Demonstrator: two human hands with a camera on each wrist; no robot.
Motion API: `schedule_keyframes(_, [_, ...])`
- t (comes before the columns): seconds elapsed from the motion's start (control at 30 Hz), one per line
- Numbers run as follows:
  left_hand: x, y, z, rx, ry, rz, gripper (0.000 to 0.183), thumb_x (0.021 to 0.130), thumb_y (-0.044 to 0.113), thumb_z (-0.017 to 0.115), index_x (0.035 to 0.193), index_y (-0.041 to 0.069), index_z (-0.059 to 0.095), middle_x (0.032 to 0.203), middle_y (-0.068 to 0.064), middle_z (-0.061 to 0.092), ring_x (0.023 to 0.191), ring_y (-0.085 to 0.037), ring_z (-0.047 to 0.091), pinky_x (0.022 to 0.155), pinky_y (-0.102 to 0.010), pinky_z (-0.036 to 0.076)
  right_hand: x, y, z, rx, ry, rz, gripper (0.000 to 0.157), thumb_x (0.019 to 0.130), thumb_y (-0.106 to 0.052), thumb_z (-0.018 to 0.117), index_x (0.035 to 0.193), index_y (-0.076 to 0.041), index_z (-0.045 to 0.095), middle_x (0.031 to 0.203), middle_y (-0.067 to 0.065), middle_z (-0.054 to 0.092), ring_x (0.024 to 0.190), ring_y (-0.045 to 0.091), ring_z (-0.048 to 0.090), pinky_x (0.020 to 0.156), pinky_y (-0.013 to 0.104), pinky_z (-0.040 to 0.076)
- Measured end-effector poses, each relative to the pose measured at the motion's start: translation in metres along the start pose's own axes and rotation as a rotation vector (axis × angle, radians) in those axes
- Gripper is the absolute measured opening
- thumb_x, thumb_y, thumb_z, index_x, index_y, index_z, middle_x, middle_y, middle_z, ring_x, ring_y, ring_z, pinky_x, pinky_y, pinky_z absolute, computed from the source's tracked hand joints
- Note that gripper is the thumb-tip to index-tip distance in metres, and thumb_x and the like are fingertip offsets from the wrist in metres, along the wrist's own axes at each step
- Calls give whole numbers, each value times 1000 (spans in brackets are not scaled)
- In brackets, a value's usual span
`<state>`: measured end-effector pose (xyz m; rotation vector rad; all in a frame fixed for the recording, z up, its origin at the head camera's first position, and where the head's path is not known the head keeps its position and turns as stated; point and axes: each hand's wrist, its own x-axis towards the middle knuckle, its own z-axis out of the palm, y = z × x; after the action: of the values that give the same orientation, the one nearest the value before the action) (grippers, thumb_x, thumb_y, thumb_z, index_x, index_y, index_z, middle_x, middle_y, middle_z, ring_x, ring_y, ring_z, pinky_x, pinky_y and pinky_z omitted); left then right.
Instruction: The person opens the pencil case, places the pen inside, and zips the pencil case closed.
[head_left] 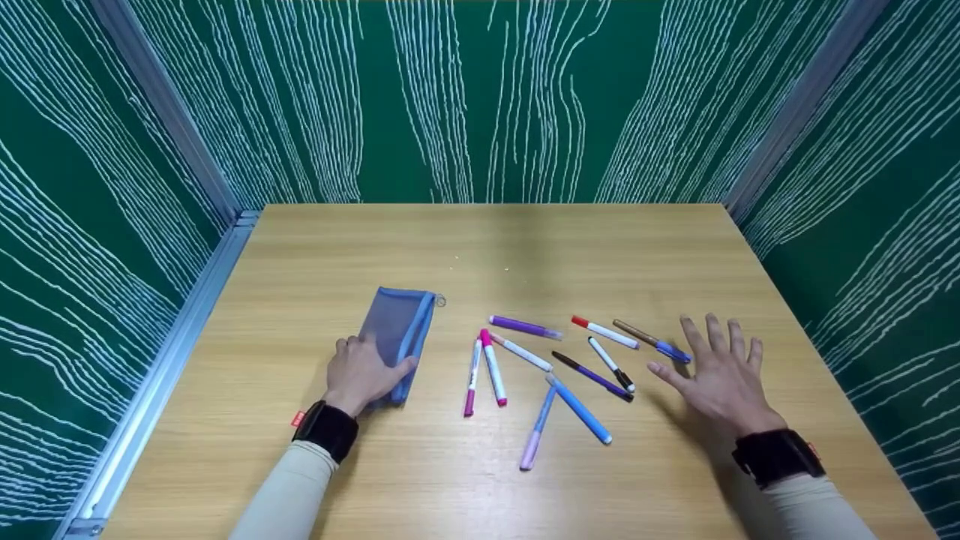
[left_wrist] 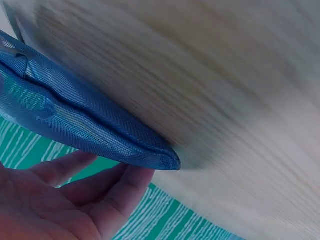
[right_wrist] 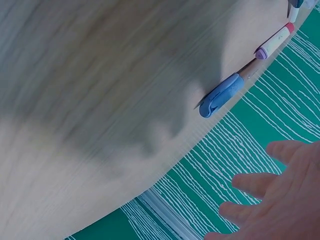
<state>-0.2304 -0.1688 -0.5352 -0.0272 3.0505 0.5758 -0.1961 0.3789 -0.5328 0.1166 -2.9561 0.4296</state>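
Observation:
A blue mesh zip pencil case (head_left: 401, 322) lies at the left of the pens. My left hand (head_left: 362, 371) holds its near left part, thumb across the zip side and fingers along the other edge. In the left wrist view the fingers (left_wrist: 122, 192) reach behind the blue mesh case (left_wrist: 100, 120). To the right, my right hand (head_left: 720, 382) is spread over the table, holding nothing. Nearest to it is a pen with a blue cap and brown barrel (head_left: 652, 341), whose blue cap (right_wrist: 220, 95) also shows in the right wrist view.
Several pens and markers are scattered mid-table: a purple marker (head_left: 525, 327), a red-capped marker (head_left: 604, 331), a pink-capped marker (head_left: 493, 367), a dark purple pen (head_left: 592, 375) and a blue marker (head_left: 581, 409). Green walls with white lines surround the wooden table (head_left: 375, 480).

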Motion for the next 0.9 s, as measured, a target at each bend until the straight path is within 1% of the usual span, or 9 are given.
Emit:
schedule_keyframes(0.1, [-4,3,-1,13,12,1,103,85,75,63,145,-7,48,130,-35,57,123,-49,51,90,-58,52,0,0,1,2,4,-4,101,92,-71,58,163,-9,22,162,37,14,148,60,-3,109,73,-20])
schedule_keyframes(0.3, [-11,8,0,34,4,-7,104,85,75,62,144,-10,47,128,-35,58,120,-49,53,87,-58,53,0,-2,1,-3,4,0,101,91,-72,58,163,-9,22,162,37,14,147,61,1,109,73,-20])
schedule_keyframes(0.47, [-15,12,3,43,4,-15,107,84,78,61,146,-8,45,126,-35,59,119,-49,54,85,-56,55,0,-4,1,2,-3,0,101,92,-72,57,163,-10,21,162,36,13,148,60,-1,110,73,-20])
schedule_keyframes(0.57, [-18,16,5,49,9,-11,107,83,78,61,144,-8,47,124,-34,61,116,-48,56,83,-55,55,0,-4,2,3,-5,-3,102,92,-72,57,163,-10,21,162,37,12,148,60,-3,110,72,-19])
schedule_keyframes(0.9, [-28,29,7,101,-3,-28,107,83,81,57,145,-6,49,122,-30,64,111,-46,59,80,-55,55,1,-6,3,-2,1,-12,102,91,-73,57,163,-10,22,162,36,14,148,60,-1,110,74,-16])
